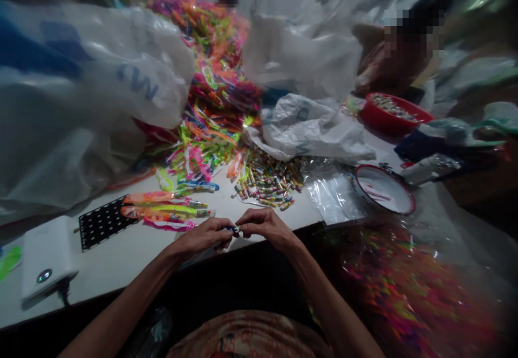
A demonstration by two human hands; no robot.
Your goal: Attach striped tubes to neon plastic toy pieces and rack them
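My left hand [213,233] and my right hand [266,226] meet over the table's front edge, both closed in a pinch. Between their fingertips is a small dark blue and white piece [232,228], too small to make out. Just left of my left hand, several long neon plastic pieces [170,211] with clear ends lie side by side, partly over a black perforated mat [103,223]. Beyond my right hand spreads a heap of small printed cylinders [270,181].
A tall heap of neon plastic pieces [220,85] rises behind, between big plastic sacks [157,67]. A white box-shaped device [48,255] with a cable stands left. Right are clear bags [334,196], a red-rimmed dish [404,207] and a red basin [382,123]. Two people are beyond.
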